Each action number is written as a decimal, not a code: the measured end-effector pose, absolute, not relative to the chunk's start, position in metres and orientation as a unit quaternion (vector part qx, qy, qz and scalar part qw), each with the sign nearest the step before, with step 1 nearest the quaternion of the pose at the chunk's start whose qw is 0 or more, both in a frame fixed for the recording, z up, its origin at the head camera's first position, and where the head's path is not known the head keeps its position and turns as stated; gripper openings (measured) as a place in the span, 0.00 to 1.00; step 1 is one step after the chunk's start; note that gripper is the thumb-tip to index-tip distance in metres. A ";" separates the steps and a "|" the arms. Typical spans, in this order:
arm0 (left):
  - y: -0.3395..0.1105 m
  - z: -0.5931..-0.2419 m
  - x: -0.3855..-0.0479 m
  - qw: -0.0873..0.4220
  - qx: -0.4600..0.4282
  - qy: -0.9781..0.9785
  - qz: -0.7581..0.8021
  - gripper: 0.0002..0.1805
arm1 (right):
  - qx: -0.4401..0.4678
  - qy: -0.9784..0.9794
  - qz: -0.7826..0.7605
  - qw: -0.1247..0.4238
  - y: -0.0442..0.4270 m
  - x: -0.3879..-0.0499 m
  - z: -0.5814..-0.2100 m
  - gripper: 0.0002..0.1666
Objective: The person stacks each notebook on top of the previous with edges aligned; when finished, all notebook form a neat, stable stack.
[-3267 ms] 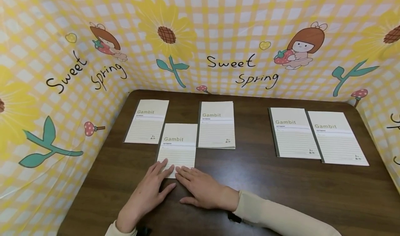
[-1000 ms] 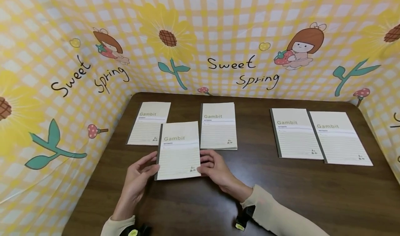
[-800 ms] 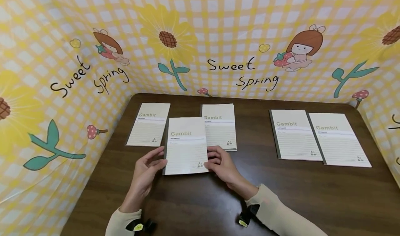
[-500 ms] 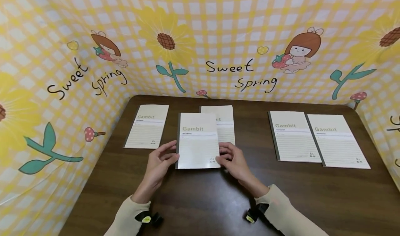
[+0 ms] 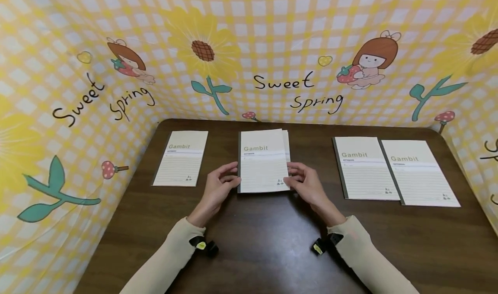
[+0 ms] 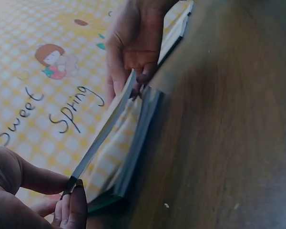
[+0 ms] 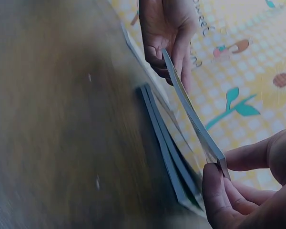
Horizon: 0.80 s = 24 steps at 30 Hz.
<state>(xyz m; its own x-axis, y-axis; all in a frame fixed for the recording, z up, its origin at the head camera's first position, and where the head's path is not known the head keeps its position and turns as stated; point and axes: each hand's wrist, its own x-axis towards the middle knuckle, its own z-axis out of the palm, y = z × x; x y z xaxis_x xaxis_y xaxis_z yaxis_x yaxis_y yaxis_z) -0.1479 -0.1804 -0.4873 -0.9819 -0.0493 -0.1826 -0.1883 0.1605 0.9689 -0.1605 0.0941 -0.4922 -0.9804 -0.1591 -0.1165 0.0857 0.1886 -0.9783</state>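
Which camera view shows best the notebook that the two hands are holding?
The head view: it shows the notebook from the front, almost its whole cover, with "Gambit" readable. The left and right wrist views show it mostly edge-on, though they reveal a gap above the lower notebooks.

Held notebook [image 5: 261, 166]: paper, smooth cover. Table [image 5: 258, 242] wood-grained, smooth, glossy where light pools. Backdrop [image 5: 278, 39] cloth-like, lightly creased; sleeves [image 5: 167, 255] matt cloth.

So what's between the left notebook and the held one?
The head view shows the left hand gripping the held notebook, with bare table beyond it.
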 end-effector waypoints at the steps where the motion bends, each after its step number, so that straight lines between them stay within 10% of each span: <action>1: -0.179 -0.490 -0.152 0.054 -0.078 0.759 0.644 0.29 | -0.022 0.766 -0.635 0.093 0.095 -0.162 -0.493 0.29; 24: -0.164 -0.505 -0.171 0.057 -0.087 0.788 0.606 0.29 | -0.012 0.835 -0.546 0.073 0.106 -0.170 -0.504 0.30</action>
<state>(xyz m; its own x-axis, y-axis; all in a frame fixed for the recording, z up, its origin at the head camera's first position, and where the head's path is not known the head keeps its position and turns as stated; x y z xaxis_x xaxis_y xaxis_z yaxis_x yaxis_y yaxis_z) -0.1705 -0.1641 -0.5049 -0.9785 -0.0675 -0.1950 -0.2058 0.2496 0.9462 -0.1696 0.1060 -0.5042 -0.9891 -0.0993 -0.1089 0.0600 0.4035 -0.9130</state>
